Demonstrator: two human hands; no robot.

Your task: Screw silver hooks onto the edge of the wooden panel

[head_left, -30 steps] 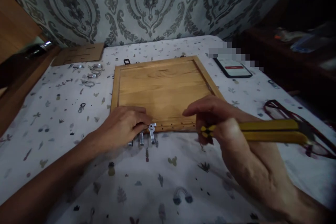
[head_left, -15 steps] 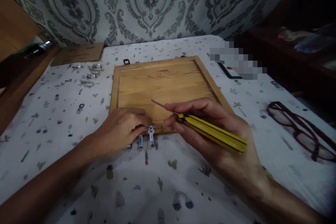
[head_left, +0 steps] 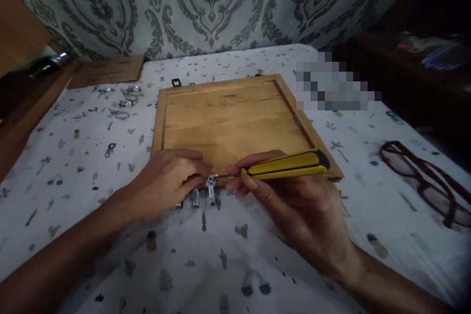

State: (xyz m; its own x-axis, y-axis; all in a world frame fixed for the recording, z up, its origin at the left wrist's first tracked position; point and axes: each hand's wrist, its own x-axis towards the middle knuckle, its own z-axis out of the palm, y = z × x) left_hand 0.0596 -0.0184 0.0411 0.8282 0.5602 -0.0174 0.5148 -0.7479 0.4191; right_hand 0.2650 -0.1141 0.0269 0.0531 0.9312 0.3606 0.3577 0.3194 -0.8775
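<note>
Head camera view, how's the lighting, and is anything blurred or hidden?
Head view: dim overall, upper right corner nearly black; head view: pale highlights on the rightmost silver metal bracket at the near edge of the rectangular wooden board; head view: dark-red-framed eyeglasses look soft; head view: blocky pixels hide a patch right of the board.

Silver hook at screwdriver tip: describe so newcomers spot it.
Find the framed wooden board on the patterned tablecloth. At its near edge, by the left hand, silver hooks project in a row. Yours is the rightmost visible hook, the only one the yellow-handled screwdriver points at.
</note>
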